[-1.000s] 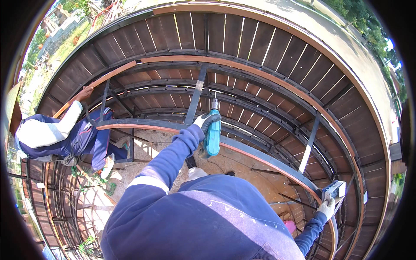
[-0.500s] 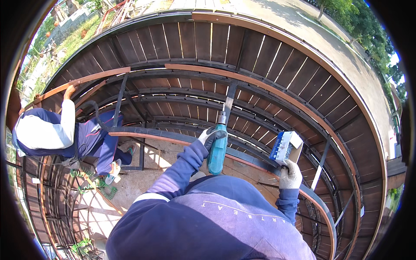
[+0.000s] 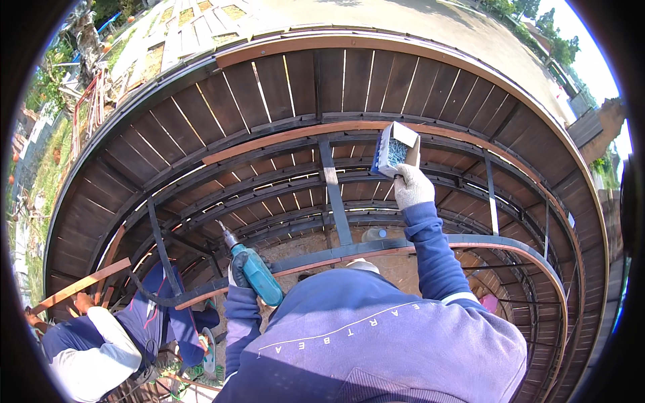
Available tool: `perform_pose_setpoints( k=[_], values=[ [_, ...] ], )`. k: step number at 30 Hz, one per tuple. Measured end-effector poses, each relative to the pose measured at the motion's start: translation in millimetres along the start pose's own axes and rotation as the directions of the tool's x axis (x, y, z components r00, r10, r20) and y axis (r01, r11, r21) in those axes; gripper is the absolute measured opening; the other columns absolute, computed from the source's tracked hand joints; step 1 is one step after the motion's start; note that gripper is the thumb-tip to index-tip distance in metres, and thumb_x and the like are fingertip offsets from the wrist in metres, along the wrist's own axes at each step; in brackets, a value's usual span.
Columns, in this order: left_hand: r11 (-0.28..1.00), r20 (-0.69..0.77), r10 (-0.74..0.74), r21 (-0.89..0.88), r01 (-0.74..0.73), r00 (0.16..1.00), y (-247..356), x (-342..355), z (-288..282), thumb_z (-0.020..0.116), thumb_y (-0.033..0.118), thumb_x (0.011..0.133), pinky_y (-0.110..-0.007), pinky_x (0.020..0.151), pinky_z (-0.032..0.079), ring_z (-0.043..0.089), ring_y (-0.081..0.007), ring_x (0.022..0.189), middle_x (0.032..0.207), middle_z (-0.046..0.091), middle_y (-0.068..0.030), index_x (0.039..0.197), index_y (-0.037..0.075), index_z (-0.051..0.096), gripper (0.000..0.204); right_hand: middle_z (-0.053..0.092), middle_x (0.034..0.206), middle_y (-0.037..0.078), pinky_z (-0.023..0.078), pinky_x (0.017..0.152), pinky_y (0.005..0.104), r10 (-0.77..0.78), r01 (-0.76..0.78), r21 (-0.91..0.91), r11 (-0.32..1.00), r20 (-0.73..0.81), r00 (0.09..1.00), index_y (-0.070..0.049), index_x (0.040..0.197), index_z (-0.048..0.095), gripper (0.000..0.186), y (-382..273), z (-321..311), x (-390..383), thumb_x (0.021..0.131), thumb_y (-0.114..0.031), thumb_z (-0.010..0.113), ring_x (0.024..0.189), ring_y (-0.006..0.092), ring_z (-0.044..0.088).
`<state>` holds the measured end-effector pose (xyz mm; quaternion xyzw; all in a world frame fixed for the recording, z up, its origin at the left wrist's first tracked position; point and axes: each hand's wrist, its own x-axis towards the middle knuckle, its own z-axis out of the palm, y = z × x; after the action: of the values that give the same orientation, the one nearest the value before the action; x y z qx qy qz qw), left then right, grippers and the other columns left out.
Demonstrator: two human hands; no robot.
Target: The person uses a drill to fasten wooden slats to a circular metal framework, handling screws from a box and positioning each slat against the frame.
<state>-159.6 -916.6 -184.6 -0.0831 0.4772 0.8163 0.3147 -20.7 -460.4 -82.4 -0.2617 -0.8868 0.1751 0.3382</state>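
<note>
My left hand (image 3: 239, 274), gloved, grips a teal power drill (image 3: 261, 274) by its body; the bit points up and away over the curved steel frame. Out in front on the right, my gloved right hand (image 3: 413, 188) holds a white and blue cardboard box (image 3: 390, 149), its top open, with many small pale blue screws or fasteners inside. The box is in front of a curved wooden strip (image 3: 454, 134) on the frame. A curved dark rail (image 3: 363, 250) edged with wood runs under my arms.
A co-worker (image 3: 94, 346) at lower left holds a long wooden strip (image 3: 87, 285). Tiers of dark slats (image 3: 282, 87) curve around me, with upright steel braces (image 3: 332, 191). A pale path (image 3: 403, 17), cut timber and trees lie beyond. A pink object (image 3: 489, 302) sits below at right.
My right hand has lifted the box up and forward, its open top now showing. The drill has swung leftward and tilted. The co-worker's strip sits lower, and my view has shifted.
</note>
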Motion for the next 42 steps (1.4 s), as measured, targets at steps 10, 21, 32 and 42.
perform_pose_setpoints(
  k=[10, 21, 32, 42],
  values=[
    [0.991, -0.019, -0.042, -0.128, 0.039, 0.999, -5.7, 11.4, -13.6, 0.069, 0.045, 0.090, -0.052, 0.073, 0.065, 0.074, -0.0383, 0.083, 0.097, 0.071, -0.0202, 0.116, 0.005, 0.059, 0.049, 0.073, 0.099, 0.010, 0.059, 0.084, 0.0420, -0.440, 0.485, -0.024, 0.874, 0.384, 0.812, -0.014, 0.103, 0.073, 0.023, 53.4, 0.1, 130.3, 0.083, -0.004, 0.071, 0.093, 0.0335, 0.072],
    [0.993, -0.236, 0.029, -0.106, -0.056, 0.971, -11.8, -0.2, 8.8, 0.071, 0.044, 0.087, -0.048, 0.066, 0.064, 0.072, -0.0343, 0.072, 0.093, 0.071, -0.0195, 0.119, 0.007, 0.057, 0.051, 0.071, 0.094, 0.012, 0.060, 0.080, 0.0445, -0.581, 0.783, 0.042, 0.621, 0.694, 0.424, -0.012, 0.105, 0.072, 0.023, 65.4, 43.5, 215.1, 0.081, -0.012, 0.074, 0.091, 0.0335, 0.072],
    [0.994, -0.208, 0.015, -0.104, -0.037, 0.978, -11.8, -2.3, 2.0, 0.070, 0.044, 0.087, -0.053, 0.074, 0.064, 0.073, -0.0386, 0.080, 0.097, 0.070, -0.0200, 0.126, 0.006, 0.054, 0.057, 0.072, 0.093, 0.013, 0.058, 0.079, 0.0454, -0.215, 0.215, 0.004, 0.977, 0.058, 0.975, -0.013, 0.105, 0.072, 0.022, 99.5, 29.3, 103.1, 0.083, -0.010, 0.073, 0.088, 0.0365, 0.071],
    [1.000, -0.190, 0.022, 0.003, -0.022, 0.982, -6.1, 0.8, 8.4, 0.071, 0.059, 0.084, -0.052, 0.072, 0.062, 0.073, -0.0347, 0.080, 0.094, 0.070, -0.0144, 0.116, 0.012, 0.063, 0.057, 0.070, 0.099, 0.022, 0.053, 0.088, 0.0524, 0.199, -0.172, -0.202, 0.964, 0.122, 0.972, -0.002, 0.114, 0.066, 0.029, 49.2, 93.6, 122.5, 0.091, -0.020, 0.065, 0.094, 0.0414, 0.068]
  ],
)
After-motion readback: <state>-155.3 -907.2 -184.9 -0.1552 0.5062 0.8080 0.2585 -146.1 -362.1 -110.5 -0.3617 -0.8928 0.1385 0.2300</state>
